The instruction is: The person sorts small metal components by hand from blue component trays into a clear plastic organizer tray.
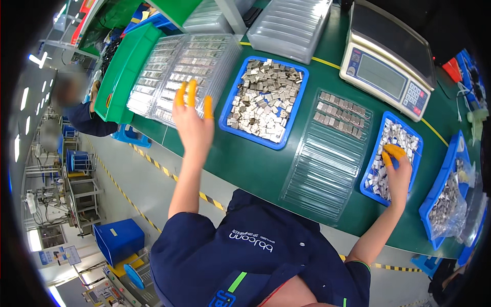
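Note:
My left hand (193,125), with yellow finger cots on its fingertips, is raised with fingers spread, holding nothing. It is at the near edge of stacked clear plastic trays (232,64) with rows of small metal parts. My right hand (400,176), also in yellow finger cots, reaches into a small blue tray (375,196) of loose silvery metal pieces (393,134). Its fingers are bent together at the pieces, and whatever they hold is hidden. Between my hands lies a clear ribbed tray (325,176), with metal parts (340,115) in rows at its far end.
A larger blue tray (296,105) piled with metal pieces sits mid-table. Behind are stacked clear trays (289,28) and a digital scale (381,77). A green bin (115,77) stands left, another blue bin (434,202) far right. A co-worker's sleeve (89,120) shows beyond the left end.

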A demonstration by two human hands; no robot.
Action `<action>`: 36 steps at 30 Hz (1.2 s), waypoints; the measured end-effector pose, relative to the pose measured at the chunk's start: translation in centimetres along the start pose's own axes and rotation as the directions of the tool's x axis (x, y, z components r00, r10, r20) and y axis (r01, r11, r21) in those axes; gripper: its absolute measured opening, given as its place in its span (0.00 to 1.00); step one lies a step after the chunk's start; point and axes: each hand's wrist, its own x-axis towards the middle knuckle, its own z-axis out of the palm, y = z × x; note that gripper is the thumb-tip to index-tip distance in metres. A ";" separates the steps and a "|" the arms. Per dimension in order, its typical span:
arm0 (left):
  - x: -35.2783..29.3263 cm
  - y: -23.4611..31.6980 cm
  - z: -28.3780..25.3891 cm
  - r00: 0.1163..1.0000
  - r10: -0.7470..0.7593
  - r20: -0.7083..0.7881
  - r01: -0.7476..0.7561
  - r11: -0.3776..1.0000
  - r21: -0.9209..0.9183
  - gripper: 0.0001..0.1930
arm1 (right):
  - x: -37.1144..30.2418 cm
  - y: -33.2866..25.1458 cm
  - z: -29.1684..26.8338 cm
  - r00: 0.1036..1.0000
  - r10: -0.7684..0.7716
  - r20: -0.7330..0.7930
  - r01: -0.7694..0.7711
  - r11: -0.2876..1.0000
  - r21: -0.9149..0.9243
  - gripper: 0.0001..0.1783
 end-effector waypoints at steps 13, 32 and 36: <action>8.0 -13.5 4.2 0.892 -0.084 0.444 -0.097 0.925 0.368 0.24 | 0.3 0.5 0.2 0.999 0.029 0.025 -0.028 0.999 -0.018 0.10; 7.8 -11.2 4.6 0.953 0.013 0.303 -0.177 0.836 0.520 0.13 | 0.1 0.9 -0.1 0.999 0.029 0.020 -0.027 0.995 -0.092 0.11; 7.8 -11.1 4.5 0.965 0.073 0.254 -0.196 0.841 0.504 0.14 | 0.5 0.1 0.1 0.999 -0.037 0.033 0.039 0.997 -0.061 0.10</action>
